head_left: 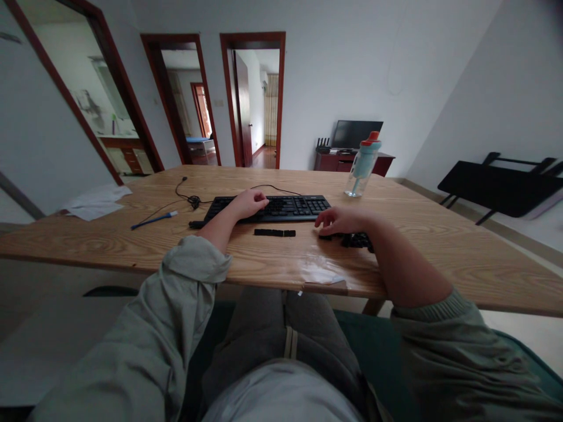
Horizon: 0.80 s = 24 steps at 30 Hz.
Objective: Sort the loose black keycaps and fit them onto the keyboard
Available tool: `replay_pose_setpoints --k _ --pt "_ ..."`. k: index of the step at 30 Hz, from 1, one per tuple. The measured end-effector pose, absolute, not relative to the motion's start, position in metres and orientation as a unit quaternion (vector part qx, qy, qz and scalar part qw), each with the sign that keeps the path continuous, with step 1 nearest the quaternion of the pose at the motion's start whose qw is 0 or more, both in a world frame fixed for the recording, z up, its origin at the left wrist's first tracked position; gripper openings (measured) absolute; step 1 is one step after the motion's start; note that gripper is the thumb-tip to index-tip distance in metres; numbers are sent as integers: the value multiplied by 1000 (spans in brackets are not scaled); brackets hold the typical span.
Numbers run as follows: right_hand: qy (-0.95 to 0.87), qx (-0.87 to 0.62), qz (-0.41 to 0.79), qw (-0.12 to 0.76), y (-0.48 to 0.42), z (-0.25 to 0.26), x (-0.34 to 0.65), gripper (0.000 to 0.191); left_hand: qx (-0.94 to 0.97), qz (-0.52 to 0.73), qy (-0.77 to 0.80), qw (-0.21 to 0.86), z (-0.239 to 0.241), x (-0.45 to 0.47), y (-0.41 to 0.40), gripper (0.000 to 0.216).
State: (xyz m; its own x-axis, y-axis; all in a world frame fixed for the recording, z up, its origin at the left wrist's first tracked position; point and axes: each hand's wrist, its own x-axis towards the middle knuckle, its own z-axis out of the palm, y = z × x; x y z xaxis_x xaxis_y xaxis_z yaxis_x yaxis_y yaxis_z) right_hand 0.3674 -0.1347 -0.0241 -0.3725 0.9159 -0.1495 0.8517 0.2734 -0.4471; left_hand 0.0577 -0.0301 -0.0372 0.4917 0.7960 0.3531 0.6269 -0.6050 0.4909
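Note:
A black keyboard (281, 207) lies on the wooden table (440, 246) in front of me. My left hand (249, 203) rests on its left half, fingers curled down over the keys. My right hand (341, 221) hovers over the table just in front of the keyboard's right end, fingertips touching a small pile of loose black keycaps (355, 240). A short row of black keycaps (275, 232) lies on the table between my hands. Whether the right fingers pinch a keycap is hidden.
A clear water bottle with a red lid (363, 165) stands behind the keyboard at the right. The keyboard's cable (189, 199), a blue pen (153, 220) and white papers (97, 202) lie at the left. A folded black table (501, 184) leans at the right wall.

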Motion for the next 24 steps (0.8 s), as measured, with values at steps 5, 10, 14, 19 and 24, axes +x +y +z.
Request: replay_pose_setpoints --k 5,10,14,19,24 --pt "-796 -559 232 8 -139 -25 364 37 849 280 420 158 -36 58 -33 26" --pt "-792 -570 219 30 -138 -25 356 33 850 282 414 163 -38 59 -32 27" --pt "-785 -574 220 74 -137 -29 350 40 852 284 406 169 -39 59 -32 27" --pt "-818 -534 196 88 -136 -33 341 41 852 282 407 169 -38 59 -33 26" --pt "-820 -521 212 108 -134 -35 339 38 852 283 407 170 -37 60 -36 25"
